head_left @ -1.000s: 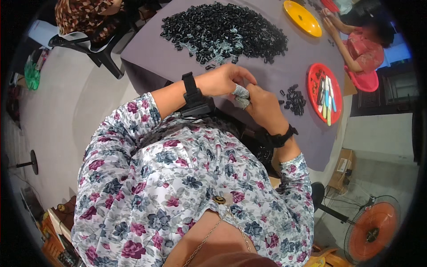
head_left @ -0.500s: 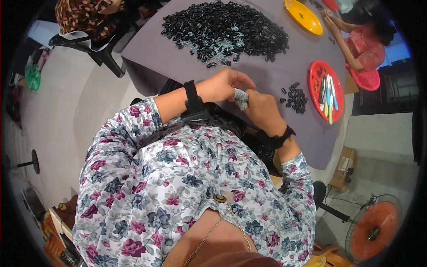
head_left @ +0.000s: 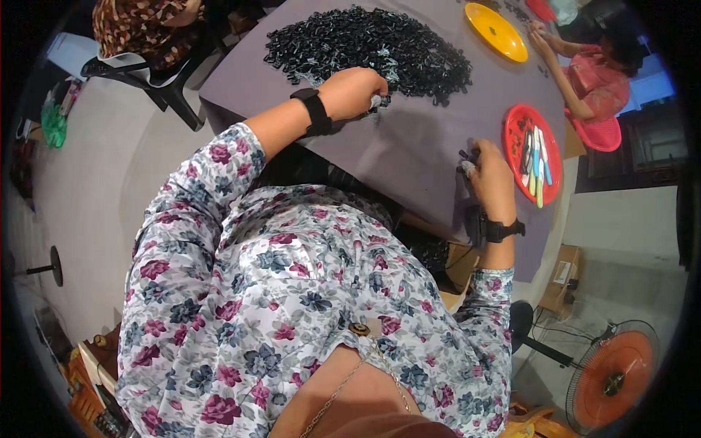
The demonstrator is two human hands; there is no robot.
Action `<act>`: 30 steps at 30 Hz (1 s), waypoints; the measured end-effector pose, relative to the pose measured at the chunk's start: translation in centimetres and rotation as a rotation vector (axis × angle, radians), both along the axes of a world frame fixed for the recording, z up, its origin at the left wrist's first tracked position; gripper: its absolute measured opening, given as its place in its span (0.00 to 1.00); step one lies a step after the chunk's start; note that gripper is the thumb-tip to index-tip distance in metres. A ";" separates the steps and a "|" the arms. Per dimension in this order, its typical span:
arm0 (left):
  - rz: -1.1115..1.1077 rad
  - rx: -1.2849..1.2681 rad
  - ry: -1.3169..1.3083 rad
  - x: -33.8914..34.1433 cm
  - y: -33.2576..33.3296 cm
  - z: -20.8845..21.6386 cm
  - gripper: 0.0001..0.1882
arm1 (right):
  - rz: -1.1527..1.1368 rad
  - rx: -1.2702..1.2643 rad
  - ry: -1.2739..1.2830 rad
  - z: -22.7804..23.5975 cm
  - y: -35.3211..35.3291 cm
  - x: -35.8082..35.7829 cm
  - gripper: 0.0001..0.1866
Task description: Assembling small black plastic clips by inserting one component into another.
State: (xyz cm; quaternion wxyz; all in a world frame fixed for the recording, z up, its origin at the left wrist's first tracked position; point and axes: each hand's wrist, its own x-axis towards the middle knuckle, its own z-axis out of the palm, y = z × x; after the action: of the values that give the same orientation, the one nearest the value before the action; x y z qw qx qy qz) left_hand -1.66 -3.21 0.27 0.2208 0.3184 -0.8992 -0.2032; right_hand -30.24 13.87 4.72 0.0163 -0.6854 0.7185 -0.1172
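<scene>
My left hand (head_left: 354,93) is at the near edge of a large heap of small black tube-like pieces (head_left: 365,47). Its fingers are curled down and pressed together; what lies in them is hidden. Pale grey material (head_left: 374,109) shows at those fingertips. My right hand (head_left: 493,179) rests low over the table at the right, its fingers bent inward. Small dark pieces (head_left: 465,155) show beside its fingertips, with another pale grey patch at the thumb. The palm hides most of what is under it. Several clear pieces (head_left: 389,69) lie in the heap.
Right of my right hand, a red tray (head_left: 514,120) holds several slim-handled tools (head_left: 537,164) and black bits. A yellow tray (head_left: 496,33) lies farther back. Another person (head_left: 595,80) sits at the table's right side. A fan (head_left: 613,376) stands at lower right, a black chair (head_left: 179,91) at upper left.
My hands have parted from each other. The left has gone forward to the heap; the right has moved right, over the small group of black pieces.
</scene>
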 end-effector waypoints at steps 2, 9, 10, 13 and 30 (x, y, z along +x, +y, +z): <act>0.011 -0.009 -0.115 -0.8 -0.4 0.0 0.14 | 0.057 -0.085 -0.054 0.2 -0.4 0.9 0.12; -0.044 -0.094 -0.244 -0.5 -0.2 0.2 0.13 | 0.362 -0.214 -0.247 -2.3 -6.0 6.0 0.11; -0.034 -0.069 -0.261 -0.1 -0.1 0.1 0.13 | 0.362 -0.182 -0.256 -2.5 -6.8 6.8 0.13; -0.018 -0.026 -0.263 0.5 -0.1 0.3 0.14 | 0.380 -0.146 -0.267 -2.5 -9.4 8.1 0.14; -0.023 -0.034 -0.227 -1.9 0.1 0.2 0.12 | 0.264 0.003 -0.590 -3.8 -9.4 4.4 0.13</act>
State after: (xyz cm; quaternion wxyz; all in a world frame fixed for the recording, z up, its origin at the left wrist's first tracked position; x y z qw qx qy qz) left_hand -3.53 -3.12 0.44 0.1206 0.3254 -0.9253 -0.1531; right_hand -25.85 4.49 0.89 0.2400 -0.7089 0.5880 -0.3067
